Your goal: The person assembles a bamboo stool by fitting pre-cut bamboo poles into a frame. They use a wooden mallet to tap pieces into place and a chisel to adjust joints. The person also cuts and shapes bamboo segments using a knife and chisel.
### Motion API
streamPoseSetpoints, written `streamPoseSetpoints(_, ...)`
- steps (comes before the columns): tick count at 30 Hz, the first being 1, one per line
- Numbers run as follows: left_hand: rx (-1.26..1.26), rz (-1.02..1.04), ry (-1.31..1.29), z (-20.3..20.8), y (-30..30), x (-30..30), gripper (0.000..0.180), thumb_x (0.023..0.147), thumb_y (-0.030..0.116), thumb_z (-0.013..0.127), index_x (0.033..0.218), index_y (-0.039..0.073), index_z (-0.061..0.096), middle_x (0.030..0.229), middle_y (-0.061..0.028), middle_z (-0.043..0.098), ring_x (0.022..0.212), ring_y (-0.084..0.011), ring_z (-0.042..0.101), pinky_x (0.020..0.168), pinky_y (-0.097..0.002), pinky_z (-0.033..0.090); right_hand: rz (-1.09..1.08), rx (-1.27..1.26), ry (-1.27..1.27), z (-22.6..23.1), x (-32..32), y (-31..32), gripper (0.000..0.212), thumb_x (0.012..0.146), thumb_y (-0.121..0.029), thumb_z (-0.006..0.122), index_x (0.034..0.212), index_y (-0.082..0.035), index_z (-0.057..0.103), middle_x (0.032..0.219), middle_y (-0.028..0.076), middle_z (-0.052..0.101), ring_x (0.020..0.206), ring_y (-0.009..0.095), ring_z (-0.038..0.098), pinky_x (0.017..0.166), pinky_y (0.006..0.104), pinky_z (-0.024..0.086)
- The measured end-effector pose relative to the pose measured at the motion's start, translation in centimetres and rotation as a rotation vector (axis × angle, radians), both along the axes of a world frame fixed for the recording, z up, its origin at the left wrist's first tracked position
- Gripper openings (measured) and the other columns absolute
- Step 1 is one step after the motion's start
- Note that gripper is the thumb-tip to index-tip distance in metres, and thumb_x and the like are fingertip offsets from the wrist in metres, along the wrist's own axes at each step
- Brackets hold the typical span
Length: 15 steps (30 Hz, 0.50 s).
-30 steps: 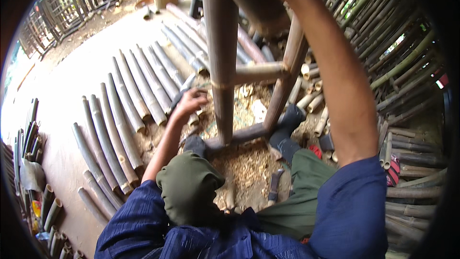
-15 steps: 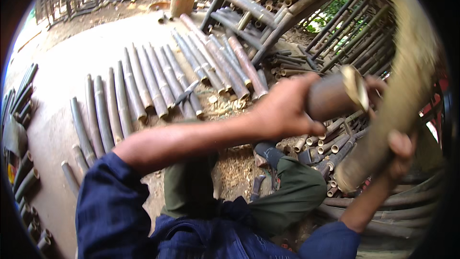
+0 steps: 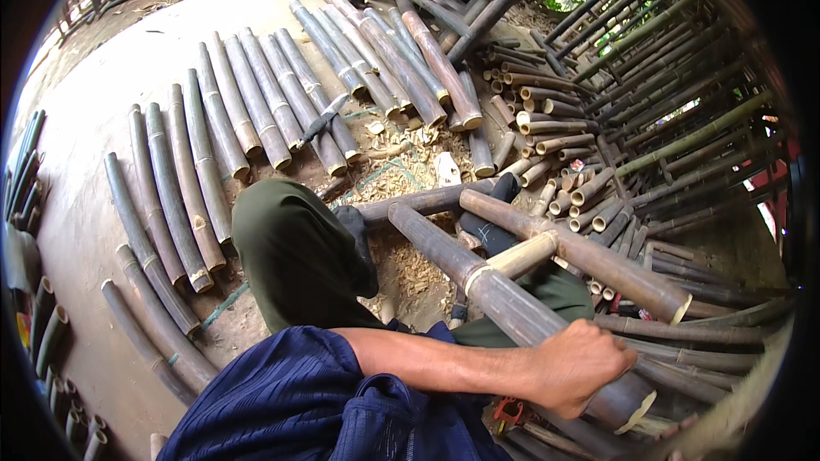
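My left hand [image 3: 581, 369] is closed round a thick dark bamboo pole [image 3: 512, 299], close to its cut end at the lower right. A short pale bamboo crosspiece [image 3: 523, 254] joins this pole to a second, browner pole [image 3: 598, 256], like an H. The far ends of both rest by another dark bamboo pole [image 3: 427, 201] lying crosswise beside my feet. At the lower right rim a pale wooden-looking piece [image 3: 741, 405] is smeared by motion, and its kind cannot be made out. My right hand does not show clearly; it lies beyond or behind that rim.
Rows of dark bamboo poles [image 3: 209, 111] lie on the ground ahead and left. A knife-like tool [image 3: 323, 119] rests across them. Wood shavings [image 3: 410, 162] cover the ground between my feet. Stacked bamboo pieces [image 3: 551, 119] and a bamboo lattice [image 3: 683, 77] stand at the right.
My left hand has moved down and right, from a raised bamboo piece to the pole's near end. The joined poles now lie in front of me. My right hand has left clear sight.
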<state>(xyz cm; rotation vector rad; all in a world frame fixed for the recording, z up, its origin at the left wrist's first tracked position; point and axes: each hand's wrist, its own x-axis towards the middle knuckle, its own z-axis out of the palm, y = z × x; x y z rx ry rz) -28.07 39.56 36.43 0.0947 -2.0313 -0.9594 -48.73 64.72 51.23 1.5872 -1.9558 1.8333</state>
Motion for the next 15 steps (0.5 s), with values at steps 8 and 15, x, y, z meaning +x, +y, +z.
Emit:
streamPoseSetpoints(8,0.091,0.013,0.107,1.4,-2.6,2.6,0.038,0.058,0.007,0.074,0.091,-0.005,0.059,0.085,-0.0231,0.068,0.081,-0.0479,0.07,0.068,-0.0553,0.054,-0.264,0.392,0.553,-10.2,4.1,-0.1,0.108,0.07,-0.04,0.091,0.15,0.013,0.042,0.147,0.033,0.051,0.133,0.042,0.054,0.115,0.0518,0.042)
streamPoseSetpoints(15,0.076,0.037,0.151,0.4,-2.6,2.7,0.036,0.061,0.006,0.071,0.093,-0.006,0.058,0.087,-0.0233,0.068,0.086,-0.0488,0.069,0.072,-0.0555,0.054,-0.339,-0.03,0.324,-3.1,6.2,-0.3,0.095,0.076,-0.037,0.089,0.148,0.01,0.047,0.134,0.032,0.061,0.118,0.04,0.064,0.103,0.054,0.051)
